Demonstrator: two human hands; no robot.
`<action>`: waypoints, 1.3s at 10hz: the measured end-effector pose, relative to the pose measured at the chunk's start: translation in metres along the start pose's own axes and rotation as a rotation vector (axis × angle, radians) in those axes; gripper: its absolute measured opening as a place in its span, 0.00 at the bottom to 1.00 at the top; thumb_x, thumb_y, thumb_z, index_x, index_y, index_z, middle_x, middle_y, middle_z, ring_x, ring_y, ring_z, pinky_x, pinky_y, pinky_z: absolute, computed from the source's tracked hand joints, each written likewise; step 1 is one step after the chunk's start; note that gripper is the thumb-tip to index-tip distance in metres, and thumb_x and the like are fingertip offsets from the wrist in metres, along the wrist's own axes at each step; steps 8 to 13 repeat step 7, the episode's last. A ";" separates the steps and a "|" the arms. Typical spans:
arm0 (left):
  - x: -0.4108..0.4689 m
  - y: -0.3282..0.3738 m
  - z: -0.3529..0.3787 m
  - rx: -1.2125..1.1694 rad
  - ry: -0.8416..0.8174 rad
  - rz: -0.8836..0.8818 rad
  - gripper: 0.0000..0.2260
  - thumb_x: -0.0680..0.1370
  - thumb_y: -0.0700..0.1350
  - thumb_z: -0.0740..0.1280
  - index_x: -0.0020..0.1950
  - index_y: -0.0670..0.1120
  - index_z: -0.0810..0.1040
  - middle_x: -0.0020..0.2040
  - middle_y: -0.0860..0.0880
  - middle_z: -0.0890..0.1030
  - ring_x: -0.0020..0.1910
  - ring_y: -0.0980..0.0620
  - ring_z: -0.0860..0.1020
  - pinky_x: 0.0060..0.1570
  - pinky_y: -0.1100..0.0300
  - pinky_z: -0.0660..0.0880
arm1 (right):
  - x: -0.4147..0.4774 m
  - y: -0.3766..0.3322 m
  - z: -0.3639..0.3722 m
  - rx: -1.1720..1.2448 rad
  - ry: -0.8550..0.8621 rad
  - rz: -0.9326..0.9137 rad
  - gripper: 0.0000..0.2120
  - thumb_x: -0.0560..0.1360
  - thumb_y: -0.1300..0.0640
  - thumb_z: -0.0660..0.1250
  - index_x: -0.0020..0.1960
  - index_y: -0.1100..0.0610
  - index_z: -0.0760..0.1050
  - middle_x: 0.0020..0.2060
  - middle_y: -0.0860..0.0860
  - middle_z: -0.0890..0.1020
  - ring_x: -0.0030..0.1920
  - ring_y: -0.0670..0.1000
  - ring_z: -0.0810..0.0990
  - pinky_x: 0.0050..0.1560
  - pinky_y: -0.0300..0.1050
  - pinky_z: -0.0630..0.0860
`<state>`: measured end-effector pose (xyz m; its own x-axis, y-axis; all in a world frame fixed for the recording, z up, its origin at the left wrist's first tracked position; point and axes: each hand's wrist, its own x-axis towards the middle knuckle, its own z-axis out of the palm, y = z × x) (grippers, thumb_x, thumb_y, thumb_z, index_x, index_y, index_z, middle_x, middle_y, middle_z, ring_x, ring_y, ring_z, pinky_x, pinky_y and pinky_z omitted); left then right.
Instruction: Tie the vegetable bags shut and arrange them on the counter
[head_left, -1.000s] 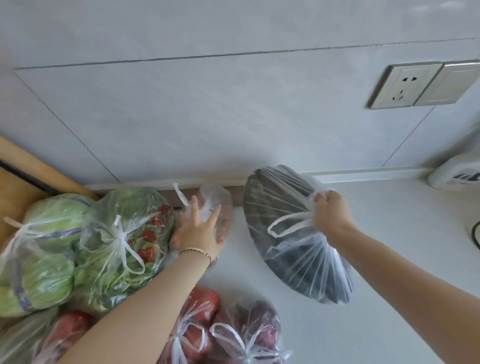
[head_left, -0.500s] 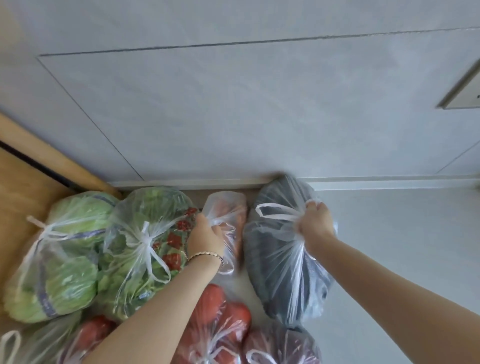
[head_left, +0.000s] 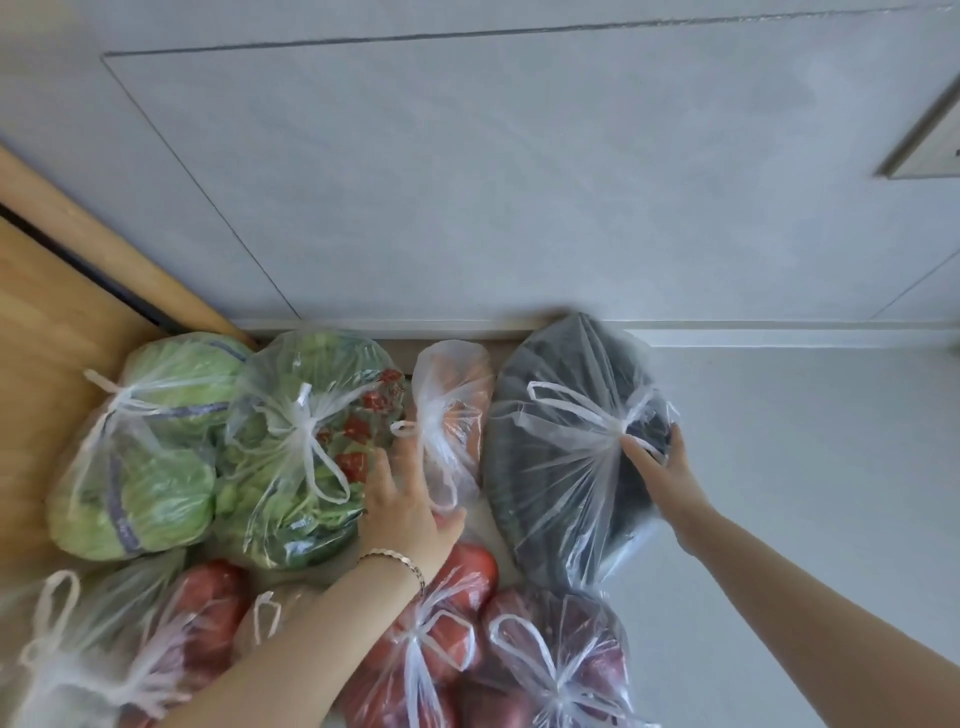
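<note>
A tied clear bag of dark vegetables (head_left: 556, 467) lies on the pale counter (head_left: 779, 467) against the wall, beside a small tied carrot bag (head_left: 452, 400). My right hand (head_left: 662, 470) cups the dark bag's right side, thumb just below its knot. My left hand (head_left: 405, 499) rests with fingers spread between the carrot bag and a tied leafy-greens bag (head_left: 301, 452). Further left lies a tied cabbage bag (head_left: 150, 457). In front are a tied tomato bag (head_left: 447, 618) and a tied bag of purple onions (head_left: 566, 660).
More tied bags (head_left: 104, 654) fill the lower left, partly under my left forearm. A wooden panel (head_left: 47, 322) borders the left side. The grey wall (head_left: 467, 182) closes the back, with a socket plate (head_left: 930, 145) at far right.
The dark bag came down from the air onto the counter next to the carrot bag. My right hand slid from its knot to its side. My left hand released the carrot bag and spread.
</note>
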<state>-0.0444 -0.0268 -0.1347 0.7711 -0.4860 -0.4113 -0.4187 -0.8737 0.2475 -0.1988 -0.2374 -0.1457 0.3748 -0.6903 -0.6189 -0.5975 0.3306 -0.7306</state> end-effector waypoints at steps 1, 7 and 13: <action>-0.022 -0.019 0.017 0.064 -0.246 -0.010 0.40 0.72 0.65 0.59 0.75 0.55 0.40 0.77 0.45 0.44 0.74 0.43 0.56 0.70 0.51 0.63 | 0.005 -0.003 0.010 0.062 0.009 -0.035 0.40 0.73 0.44 0.66 0.76 0.44 0.44 0.74 0.52 0.61 0.71 0.58 0.64 0.68 0.55 0.63; -0.049 0.003 -0.047 0.076 -0.343 0.052 0.15 0.79 0.50 0.56 0.53 0.41 0.75 0.40 0.48 0.74 0.35 0.52 0.73 0.32 0.63 0.69 | -0.079 -0.065 0.006 -1.244 -0.100 -0.521 0.20 0.77 0.56 0.57 0.67 0.56 0.69 0.63 0.54 0.76 0.63 0.53 0.74 0.60 0.42 0.71; -0.049 0.003 -0.047 0.076 -0.343 0.052 0.15 0.79 0.50 0.56 0.53 0.41 0.75 0.40 0.48 0.74 0.35 0.52 0.73 0.32 0.63 0.69 | -0.079 -0.065 0.006 -1.244 -0.100 -0.521 0.20 0.77 0.56 0.57 0.67 0.56 0.69 0.63 0.54 0.76 0.63 0.53 0.74 0.60 0.42 0.71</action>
